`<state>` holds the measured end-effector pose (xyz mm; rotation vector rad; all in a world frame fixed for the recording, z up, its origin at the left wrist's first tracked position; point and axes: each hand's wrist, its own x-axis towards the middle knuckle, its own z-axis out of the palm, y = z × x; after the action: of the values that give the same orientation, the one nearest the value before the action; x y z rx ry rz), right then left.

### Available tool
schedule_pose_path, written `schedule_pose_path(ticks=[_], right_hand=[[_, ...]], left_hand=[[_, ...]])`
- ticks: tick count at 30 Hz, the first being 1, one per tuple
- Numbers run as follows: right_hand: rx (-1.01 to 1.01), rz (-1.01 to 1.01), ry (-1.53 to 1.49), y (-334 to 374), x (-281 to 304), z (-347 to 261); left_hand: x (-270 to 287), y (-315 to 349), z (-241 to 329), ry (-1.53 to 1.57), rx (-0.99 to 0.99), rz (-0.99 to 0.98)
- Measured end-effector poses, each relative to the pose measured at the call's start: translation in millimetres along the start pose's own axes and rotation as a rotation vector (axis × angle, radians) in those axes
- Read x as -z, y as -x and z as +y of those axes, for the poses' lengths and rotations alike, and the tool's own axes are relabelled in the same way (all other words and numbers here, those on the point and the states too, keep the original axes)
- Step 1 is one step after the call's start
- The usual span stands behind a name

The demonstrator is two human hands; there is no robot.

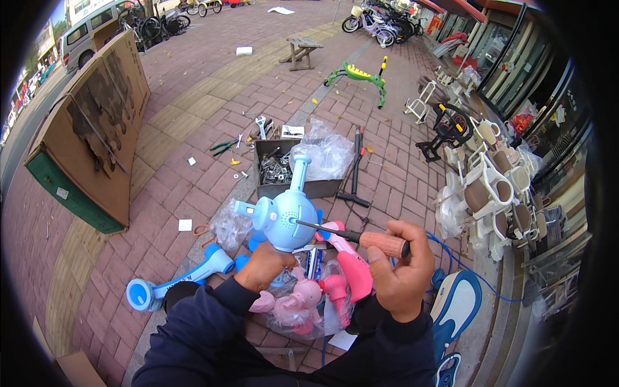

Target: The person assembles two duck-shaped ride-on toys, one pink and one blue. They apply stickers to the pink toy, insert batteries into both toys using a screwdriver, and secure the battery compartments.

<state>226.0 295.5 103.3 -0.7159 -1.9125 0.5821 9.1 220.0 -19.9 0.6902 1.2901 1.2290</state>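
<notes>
My left hand grips the underside of a light-blue round plastic toy part with two arms sticking out. In my right hand is a screwdriver with a reddish handle and a dark shaft. Its tip meets the rounded face of the blue part, by a small hole. Below lie pink plastic toy parts, partly in clear bags, and a pink-and-white piece. A blue tubular part rests to the left of my left forearm.
Ahead stands a metal toolbox of loose hardware, with plastic wrap on it. Pliers, a wrench and a hammer lie around it. A big cardboard box stands left; stacked child seats and a blue hose are right.
</notes>
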Motion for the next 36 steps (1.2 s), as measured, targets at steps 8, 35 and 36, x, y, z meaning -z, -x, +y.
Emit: schedule_pose_path(ticks=[8, 35, 36], right_hand=[[-0.047, 0.019, -0.032, -1, 3, 0], [0.206, -0.62, 0.362, 13, -39, 41], [0.217, -0.629, 0.368, 12, -38, 41]], left_hand=[[1, -4, -4, 0.008, 0.03, -0.011], [4, 0, -22, -0.232, 0.179, -0.279], [5, -2, -24, -0.273, 0.196, -0.281]])
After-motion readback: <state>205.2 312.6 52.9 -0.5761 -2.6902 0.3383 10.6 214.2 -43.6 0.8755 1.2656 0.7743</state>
